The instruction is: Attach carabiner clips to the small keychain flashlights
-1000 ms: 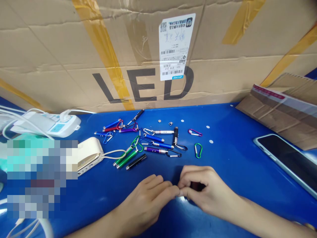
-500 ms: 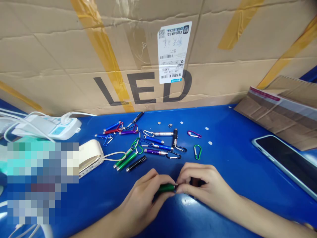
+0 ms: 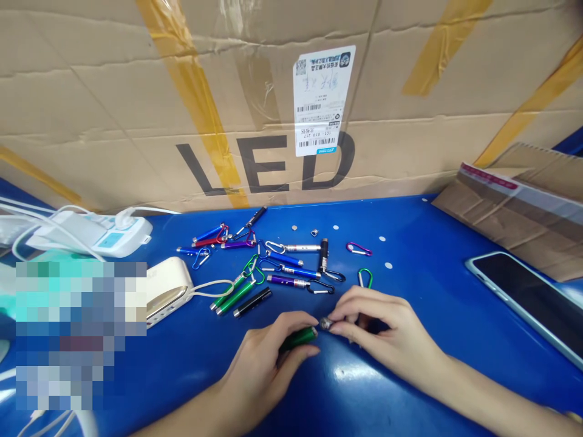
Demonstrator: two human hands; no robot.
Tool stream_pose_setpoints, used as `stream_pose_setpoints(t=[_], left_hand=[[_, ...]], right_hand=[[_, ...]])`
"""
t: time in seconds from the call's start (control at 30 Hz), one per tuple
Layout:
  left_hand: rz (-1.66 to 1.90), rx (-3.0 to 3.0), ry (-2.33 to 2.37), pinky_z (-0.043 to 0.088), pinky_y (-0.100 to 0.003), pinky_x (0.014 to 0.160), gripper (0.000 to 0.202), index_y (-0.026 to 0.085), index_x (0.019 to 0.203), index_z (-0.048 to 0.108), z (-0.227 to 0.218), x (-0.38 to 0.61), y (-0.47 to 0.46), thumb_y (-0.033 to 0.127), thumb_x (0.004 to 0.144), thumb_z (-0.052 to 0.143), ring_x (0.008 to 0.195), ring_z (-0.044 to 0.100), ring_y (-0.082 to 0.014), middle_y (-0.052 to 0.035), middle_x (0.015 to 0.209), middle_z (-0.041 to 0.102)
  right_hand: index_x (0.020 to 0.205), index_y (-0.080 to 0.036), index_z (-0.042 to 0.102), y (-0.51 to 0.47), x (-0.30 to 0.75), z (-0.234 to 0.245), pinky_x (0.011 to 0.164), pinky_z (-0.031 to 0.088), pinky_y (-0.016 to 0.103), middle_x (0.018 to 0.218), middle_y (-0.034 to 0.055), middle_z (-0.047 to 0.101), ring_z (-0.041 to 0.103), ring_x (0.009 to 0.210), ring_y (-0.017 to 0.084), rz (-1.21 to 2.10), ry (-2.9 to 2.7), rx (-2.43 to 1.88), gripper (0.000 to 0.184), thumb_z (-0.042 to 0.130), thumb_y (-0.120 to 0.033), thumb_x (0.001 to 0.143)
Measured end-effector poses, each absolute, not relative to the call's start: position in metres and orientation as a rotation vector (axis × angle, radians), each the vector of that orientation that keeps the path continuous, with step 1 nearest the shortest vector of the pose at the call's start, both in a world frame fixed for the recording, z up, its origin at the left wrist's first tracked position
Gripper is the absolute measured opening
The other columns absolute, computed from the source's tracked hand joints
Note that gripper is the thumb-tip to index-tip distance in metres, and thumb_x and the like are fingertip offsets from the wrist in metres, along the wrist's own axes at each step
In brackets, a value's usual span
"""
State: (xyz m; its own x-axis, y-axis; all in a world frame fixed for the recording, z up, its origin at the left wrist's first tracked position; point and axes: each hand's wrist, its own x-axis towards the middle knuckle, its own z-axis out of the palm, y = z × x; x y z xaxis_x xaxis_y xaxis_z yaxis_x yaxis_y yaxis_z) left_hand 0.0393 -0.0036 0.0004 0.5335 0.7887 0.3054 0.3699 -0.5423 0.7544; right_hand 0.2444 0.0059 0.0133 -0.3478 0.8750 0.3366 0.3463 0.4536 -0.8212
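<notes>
My left hand (image 3: 268,358) is closed round a small green flashlight body (image 3: 300,336), low on the blue table (image 3: 419,255). My right hand (image 3: 387,337) pinches a small dark metal end cap (image 3: 325,323) just off the green body's right end, a little apart from it. Behind the hands lies a pile of several keychain flashlights (image 3: 273,267) in blue, purple, green, silver and black, with carabiner clips. A green carabiner (image 3: 365,278) peeks out behind my right fingers and a pink carabiner (image 3: 358,249) lies farther back.
A big cardboard box marked LED (image 3: 273,109) walls off the back. A phone (image 3: 528,297) lies at the right, with folded cardboard (image 3: 514,200) behind it. At the left are a white power strip (image 3: 95,233), a cream power bank (image 3: 166,288) and cables. Small button cells (image 3: 388,265) dot the table.
The hands have risen slightly and drawn apart. The green body, hidden a second ago, now shows in my left hand, and the cap in my right fingers has separated from it.
</notes>
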Motion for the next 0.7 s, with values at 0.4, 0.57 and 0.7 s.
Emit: stream_pose_setpoints(t=[0.4, 0.57, 0.7], left_hand=[[0.775, 2.070, 0.927, 0.047, -0.024, 0.079, 0.030, 0.025, 0.114, 0.047, 0.0047, 0.0387, -0.0013, 0.008, 0.090, 0.041, 0.088, 0.056, -0.0129, -0.0020, 0.097, 0.060], [0.794, 2.043, 0.909, 0.047, -0.024, 0.076, 0.028, 0.024, 0.111, 0.048, 0.0060, 0.0378, -0.0004, 0.008, 0.090, 0.038, 0.085, 0.056, -0.0130, -0.0024, 0.094, 0.060], [0.777, 2.009, 0.918, 0.046, -0.022, 0.081, 0.029, 0.025, 0.112, 0.048, 0.0057, 0.0376, -0.0014, 0.007, 0.090, 0.038, 0.091, 0.057, -0.0121, -0.0016, 0.099, 0.060]], right_hand=[[0.081, -0.017, 0.067, -0.0004, 0.2461, 0.0132, 0.047, 0.052, 0.018, 0.077, 0.0031, 0.069, 0.061, 0.055, 0.009, 0.769, -1.871, -0.970, 0.005, 0.062, -0.019, 0.080], [0.080, -0.018, 0.068, -0.0031, 0.2462, 0.0162, 0.047, 0.055, 0.019, 0.083, 0.0054, 0.070, 0.064, 0.056, 0.010, 0.718, -1.843, -0.969, 0.005, 0.064, -0.018, 0.078], [0.073, -0.017, 0.067, -0.0046, 0.2452, 0.0194, 0.058, 0.059, 0.021, 0.083, 0.0056, 0.071, 0.068, 0.065, 0.013, 0.654, -1.883, -0.915, 0.003, 0.066, -0.014, 0.074]])
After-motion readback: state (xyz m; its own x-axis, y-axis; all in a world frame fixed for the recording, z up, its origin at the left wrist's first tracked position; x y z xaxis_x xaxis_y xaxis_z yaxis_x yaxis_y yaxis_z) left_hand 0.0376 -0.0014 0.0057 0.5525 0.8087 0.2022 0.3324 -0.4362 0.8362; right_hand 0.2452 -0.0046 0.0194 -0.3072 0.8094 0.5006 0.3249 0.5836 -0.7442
